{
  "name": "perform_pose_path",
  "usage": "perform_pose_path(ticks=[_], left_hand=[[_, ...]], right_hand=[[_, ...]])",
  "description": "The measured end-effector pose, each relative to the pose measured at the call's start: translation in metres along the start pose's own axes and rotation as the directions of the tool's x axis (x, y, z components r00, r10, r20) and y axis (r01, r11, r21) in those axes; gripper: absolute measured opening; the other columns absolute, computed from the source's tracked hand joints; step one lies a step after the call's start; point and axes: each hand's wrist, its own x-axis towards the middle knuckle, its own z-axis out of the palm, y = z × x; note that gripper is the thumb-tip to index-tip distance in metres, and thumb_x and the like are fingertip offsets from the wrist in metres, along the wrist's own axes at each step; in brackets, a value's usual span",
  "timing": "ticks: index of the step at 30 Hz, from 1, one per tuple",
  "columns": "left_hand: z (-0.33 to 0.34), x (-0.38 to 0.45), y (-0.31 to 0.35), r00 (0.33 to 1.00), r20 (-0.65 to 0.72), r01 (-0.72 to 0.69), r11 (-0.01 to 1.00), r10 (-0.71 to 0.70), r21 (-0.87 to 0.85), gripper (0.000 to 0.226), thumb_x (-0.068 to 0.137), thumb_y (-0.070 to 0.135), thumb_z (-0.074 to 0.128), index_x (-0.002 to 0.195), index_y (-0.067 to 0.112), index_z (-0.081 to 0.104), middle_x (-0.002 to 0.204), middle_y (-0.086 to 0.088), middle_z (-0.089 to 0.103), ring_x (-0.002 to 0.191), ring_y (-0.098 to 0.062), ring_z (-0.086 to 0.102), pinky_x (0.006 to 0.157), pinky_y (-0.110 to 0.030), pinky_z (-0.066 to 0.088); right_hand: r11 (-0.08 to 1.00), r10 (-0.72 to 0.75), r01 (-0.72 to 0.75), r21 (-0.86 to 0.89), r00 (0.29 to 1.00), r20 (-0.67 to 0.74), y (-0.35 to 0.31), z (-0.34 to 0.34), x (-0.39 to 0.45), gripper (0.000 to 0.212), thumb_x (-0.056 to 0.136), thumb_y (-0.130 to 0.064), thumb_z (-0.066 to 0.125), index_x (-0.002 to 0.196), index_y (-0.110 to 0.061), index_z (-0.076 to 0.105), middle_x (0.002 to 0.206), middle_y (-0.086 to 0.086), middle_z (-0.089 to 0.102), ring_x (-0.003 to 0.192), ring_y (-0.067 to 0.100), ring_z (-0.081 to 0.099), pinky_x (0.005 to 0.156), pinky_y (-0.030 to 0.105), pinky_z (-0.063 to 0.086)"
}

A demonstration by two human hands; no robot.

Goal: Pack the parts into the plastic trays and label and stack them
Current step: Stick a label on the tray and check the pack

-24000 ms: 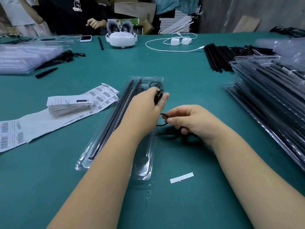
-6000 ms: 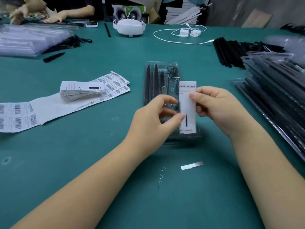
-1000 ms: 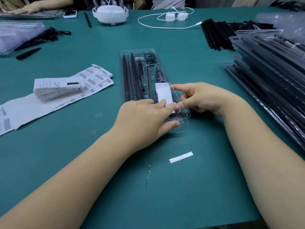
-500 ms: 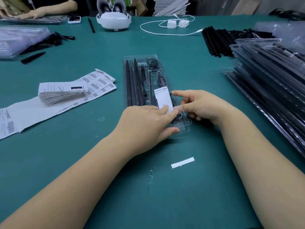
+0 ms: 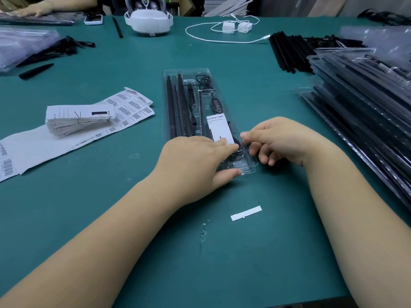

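Observation:
A clear plastic tray [image 5: 223, 85] lies lengthwise in the middle of the green table. It holds long black rods [image 5: 171, 107], a black cable with a controller [image 5: 218, 105] and a white "Grow Light" card [image 5: 219, 127]. My left hand [image 5: 195, 161] lies over the tray's near end, its straight fingers pressing on the card's lower part and its thumb along the near rim. My right hand [image 5: 282, 138] is at the tray's near right rim, fingers curled, and seems to pinch the rim between thumb and fingers.
A tall stack of packed trays [image 5: 360, 96] fills the right side, with loose black rods [image 5: 287, 52] behind it. Barcode label sheets [image 5: 131, 107] and a pile of cards [image 5: 77, 118] lie left. A white paper strip [image 5: 245, 213] lies near me. A headset [image 5: 148, 21] and another person's hand [image 5: 31, 11] are at the far edge.
My right hand has slid off the card to the tray's right rim. My left hand stays pressed on the tray's near end. The card now lies inside the tray.

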Motion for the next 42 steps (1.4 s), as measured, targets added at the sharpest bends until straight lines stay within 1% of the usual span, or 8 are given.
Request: perform_pose_path(ticks=[12,15,21,24,27,31,34,42], left_hand=[[-0.002,0.0,0.004,0.999,0.038,0.02,0.999,-0.021,0.038,0.063,0.087,0.063,0.016,0.134,0.034,0.047,0.129,0.015,0.057,0.117,-0.011,0.056,0.071,-0.037,0.054],[-0.003,-0.001,0.009,1.0,0.004,-0.003,0.999,0.003,0.048,0.07,0.087,0.056,0.009,0.128,0.023,0.055,0.119,0.005,0.064,0.105,-0.018,0.064,0.063,-0.039,0.055],[-0.001,-0.002,0.011,0.994,-0.103,-0.035,0.997,0.042,0.069,0.054,0.092,0.036,0.029,0.11,0.004,0.068,0.099,-0.01,0.072,0.075,-0.025,0.071,0.043,-0.035,0.053],[-0.004,-0.002,0.011,0.997,-0.065,-0.042,0.996,0.047,0.074,0.057,0.091,0.041,0.025,0.114,0.009,0.066,0.102,-0.006,0.072,0.079,-0.023,0.071,0.046,-0.035,0.053],[-0.007,-0.001,0.009,1.0,0.011,0.01,0.998,-0.01,0.057,0.066,0.088,0.058,0.013,0.131,0.028,0.053,0.118,0.008,0.065,0.1,-0.017,0.066,0.057,-0.033,0.052],[-0.003,-0.001,0.006,0.999,0.034,0.018,0.997,-0.021,0.081,0.066,0.081,0.065,0.009,0.137,0.044,0.037,0.135,0.022,0.051,0.117,-0.007,0.056,0.062,-0.025,0.042],[-0.002,0.0,0.006,0.999,0.025,0.022,0.997,-0.024,0.071,0.068,0.08,0.066,0.009,0.135,0.043,0.041,0.136,0.022,0.05,0.119,-0.006,0.054,0.067,-0.027,0.048],[-0.005,-0.001,-0.006,0.993,0.119,-0.01,1.0,0.01,-0.002,0.065,0.078,0.072,0.039,0.13,0.035,0.052,0.123,0.016,0.062,0.117,-0.012,0.053,0.081,-0.035,0.05]], right_hand=[[0.996,-0.01,0.011,0.086,1.0,-0.019,0.001,-0.009,-0.006,0.02,0.088,-0.029,0.064,0.08,-0.013,0.072,0.048,-0.009,0.047,0.035,0.005,0.033,0.034,0.014,0.024],[0.99,0.038,-0.045,0.136,0.998,0.054,-0.001,-0.014,-0.007,0.03,0.092,-0.035,0.054,0.086,-0.011,0.072,0.048,-0.006,0.045,0.033,0.006,0.029,0.034,0.013,0.02],[0.991,0.076,-0.096,0.095,0.978,0.195,-0.004,-0.013,-0.013,0.036,0.093,-0.04,0.048,0.094,-0.011,0.07,0.048,0.001,0.047,0.028,0.007,0.021,0.034,0.01,0.015],[0.991,0.072,-0.094,0.091,0.971,0.226,-0.006,-0.01,-0.015,0.039,0.09,-0.044,0.051,0.098,-0.009,0.067,0.047,0.0,0.045,0.027,0.006,0.021,0.033,0.01,0.015],[0.991,0.072,-0.082,0.104,0.993,0.097,-0.006,-0.001,-0.013,0.029,0.091,-0.034,0.055,0.09,-0.006,0.067,0.045,-0.003,0.04,0.03,0.006,0.021,0.034,0.011,0.015],[0.992,-0.011,-0.01,-0.126,0.986,-0.166,-0.009,0.009,-0.013,0.029,0.079,-0.027,0.071,0.081,0.002,0.068,0.047,-0.001,0.049,0.035,0.011,0.028,0.037,0.017,0.022],[0.905,-0.164,0.024,-0.424,0.941,-0.296,-0.011,0.005,-0.015,0.029,0.071,-0.039,0.078,0.063,-0.013,0.067,0.057,-0.003,0.065,0.033,0.004,0.037,0.043,0.021,0.03],[0.932,0.023,-0.035,-0.361,0.999,-0.036,-0.008,0.002,-0.012,0.033,0.091,-0.036,0.059,0.068,-0.013,0.067,0.051,-0.005,0.064,0.031,0.007,0.038,0.032,0.014,0.028]])
